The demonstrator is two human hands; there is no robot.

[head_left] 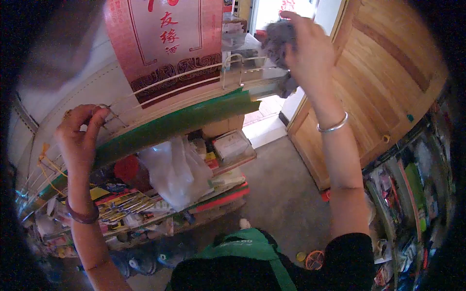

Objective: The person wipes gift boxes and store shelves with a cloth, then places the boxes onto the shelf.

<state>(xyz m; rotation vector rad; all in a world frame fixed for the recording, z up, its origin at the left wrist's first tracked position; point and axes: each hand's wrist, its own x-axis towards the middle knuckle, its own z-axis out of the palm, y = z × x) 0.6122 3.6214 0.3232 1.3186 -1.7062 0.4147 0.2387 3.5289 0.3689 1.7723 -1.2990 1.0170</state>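
Observation:
My right hand (310, 56) is raised near the doorway, its fingers closed on a dark grey rag (280, 43) that hangs down in folds. My left hand (80, 133) is at the left end of a shelf, thumb and fingers pinched around the white wire rail (114, 118). That rail runs along the front of a shelf with a green edge strip (184, 121). Behind it hangs a red and pink poster (170, 53) with Chinese characters.
Lower shelves hold a white plastic bag (177, 169), a box (232, 145) and several packets. Large water bottles (143, 264) stand on the floor below. A wooden door (378, 72) stands at the right, above a stocked rack (407, 194). A yellow tie (46, 157) hangs left.

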